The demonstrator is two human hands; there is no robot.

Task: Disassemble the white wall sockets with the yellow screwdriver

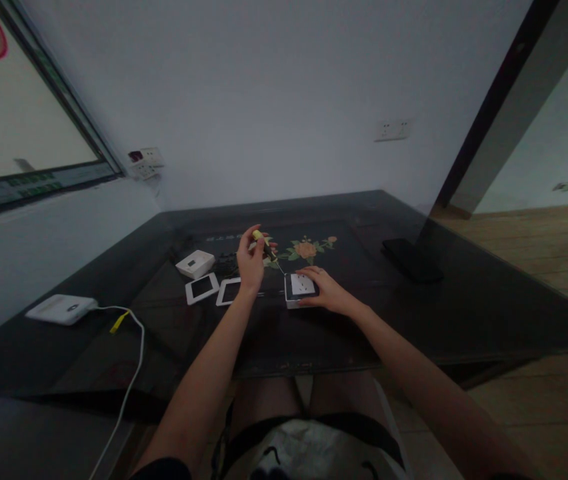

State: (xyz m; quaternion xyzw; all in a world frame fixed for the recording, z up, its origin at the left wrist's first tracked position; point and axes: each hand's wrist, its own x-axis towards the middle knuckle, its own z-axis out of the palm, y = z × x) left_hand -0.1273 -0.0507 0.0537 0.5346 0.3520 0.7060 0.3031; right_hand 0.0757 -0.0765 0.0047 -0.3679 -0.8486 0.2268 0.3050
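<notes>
My left hand (253, 261) is closed round the yellow and black handle of a screwdriver (266, 248). The screwdriver's thin shaft slants down to the right, its tip at the upper left corner of a white wall socket (303, 285) with a dark border. Whether the tip sits on a screw is too small to tell. My right hand (323, 289) grips the socket's right side, fingers along the far edge and thumb at the near edge. Left of my hands lie two white square frames, a nearer one (228, 292) and another (202, 288), beside a white box-shaped piece (195, 264).
The dark glossy table (264, 340) has a printed flower pattern. A black phone-like object (411, 261) lies at the right. At the left is a white device (61, 309) with a white cable (140, 347) running off the front edge. A wall (264, 120) stands behind.
</notes>
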